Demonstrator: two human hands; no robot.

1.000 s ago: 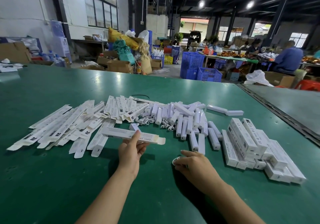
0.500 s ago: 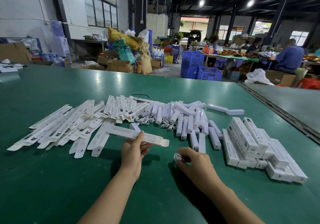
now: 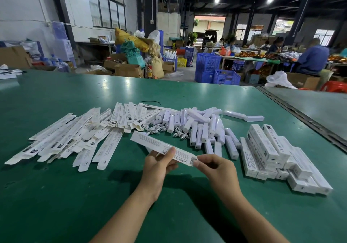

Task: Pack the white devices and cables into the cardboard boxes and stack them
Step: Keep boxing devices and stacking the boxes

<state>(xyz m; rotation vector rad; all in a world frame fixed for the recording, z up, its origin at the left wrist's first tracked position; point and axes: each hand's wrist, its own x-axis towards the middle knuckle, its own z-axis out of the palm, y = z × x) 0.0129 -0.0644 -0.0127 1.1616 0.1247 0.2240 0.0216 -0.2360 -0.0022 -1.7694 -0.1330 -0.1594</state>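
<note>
My left hand [image 3: 159, 164] grips a long white cardboard box [image 3: 150, 143] held above the green table [image 3: 56, 195], its open end pointing right. My right hand [image 3: 214, 164] pinches a small coiled white cable [image 3: 195, 161] at that open end. Flat unfolded boxes [image 3: 71, 135] lie fanned out on the left. Several white devices [image 3: 199, 128] and coiled cables [image 3: 180, 134] sit in a loose heap in the middle. Packed boxes [image 3: 272, 152] are stacked at the right.
Two white devices [image 3: 244, 116] lie apart behind the heap, and a black cable tie [image 3: 151, 102] lies further back. A seam with a metal rail [image 3: 300, 115] runs along the table's right side. Blue crates [image 3: 216, 71], cartons and seated people fill the hall beyond.
My right hand lifted the coiled cable off the table and brought it to the box's open end. My left hand tilted the box and raised it slightly.
</note>
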